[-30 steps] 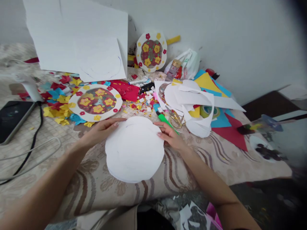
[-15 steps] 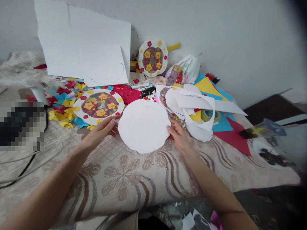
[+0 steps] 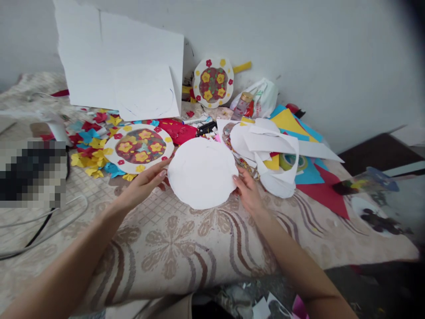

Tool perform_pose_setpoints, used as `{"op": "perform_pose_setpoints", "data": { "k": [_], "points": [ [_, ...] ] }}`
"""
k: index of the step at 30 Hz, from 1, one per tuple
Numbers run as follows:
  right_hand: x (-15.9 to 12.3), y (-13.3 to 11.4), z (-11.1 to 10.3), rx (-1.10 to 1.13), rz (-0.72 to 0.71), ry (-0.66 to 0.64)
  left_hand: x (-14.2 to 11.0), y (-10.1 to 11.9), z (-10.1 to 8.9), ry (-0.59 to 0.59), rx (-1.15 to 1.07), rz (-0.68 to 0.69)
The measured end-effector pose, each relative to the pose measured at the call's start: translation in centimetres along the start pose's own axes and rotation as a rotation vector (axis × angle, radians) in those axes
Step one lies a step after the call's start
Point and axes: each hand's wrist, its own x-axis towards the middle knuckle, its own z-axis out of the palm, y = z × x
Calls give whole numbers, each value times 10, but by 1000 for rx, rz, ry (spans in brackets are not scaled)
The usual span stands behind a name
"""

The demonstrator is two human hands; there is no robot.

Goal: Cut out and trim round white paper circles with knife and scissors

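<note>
A round white paper disc (image 3: pixel 203 173) with a slightly wavy edge is held between my hands above the patterned cloth. My left hand (image 3: pixel 151 179) pinches its left edge, thumb on top and the other fingers partly hidden. At the opposite edge, my right hand (image 3: pixel 247 186) grips with the thumb in front and fingers behind. Just behind my left hand lies a white-rimmed round decoration (image 3: pixel 141 148) with yellow and red paper flowers. A similar flowered disc (image 3: pixel 213 83) leans upright against the wall.
Folded colored paper flowers (image 3: pixel 94 153) are heaped at left, near a cable (image 3: pixel 75 210). A large white board (image 3: pixel 122 66) leans on the wall. To the right lie white paper cutouts (image 3: pixel 275 141), a tape roll (image 3: pixel 292 162), red paper (image 3: pixel 327 192) and a small jar (image 3: pixel 243 104).
The white disc has turned or tilted slightly between my hands, so its lower edge looks smoother. The whole view has shifted a little; both hands keep their places at its sides.
</note>
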Motion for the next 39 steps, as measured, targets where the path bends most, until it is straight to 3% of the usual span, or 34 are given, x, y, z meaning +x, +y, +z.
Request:
{"op": "perform_pose_setpoints", "data": {
  "k": [5, 9, 11, 13, 15, 18, 26, 31, 33, 36, 39],
  "points": [
    [0, 6, 0, -18, -27, -3, -2, -1, 3, 47, -80, -54],
    [-2, 5, 1, -70, -71, -95, -2, -3, 5, 80, -165, -179],
    [0, 0, -5, -117, -138, -80, -1, -6, 3, 100, -204, -226],
    [5, -6, -16, -232, -233, 21, 2, -8, 0, 148, -240, -226],
    [12, -12, -32, -513, -321, 140, 4, -10, -2, 211, -290, -222],
    [22, -14, -52, -858, -356, 180, 7, -11, -4, 277, -353, -233],
    [33, 1, -66, -1090, -294, 193, 6, -8, 3, 287, -431, -256],
    [33, -6, -71, -1045, -329, 167, 6, -7, 4, 297, -450, -234],
    [29, -13, -68, -888, -363, 97, 6, -7, 2, 303, -457, -224],
    [15, -23, -53, -425, -365, -155, 6, -9, 0, 309, -468, -204],
    [-7, -29, -28, -222, -210, -439, 7, -11, -1, 308, -480, -181]
  ]
}}
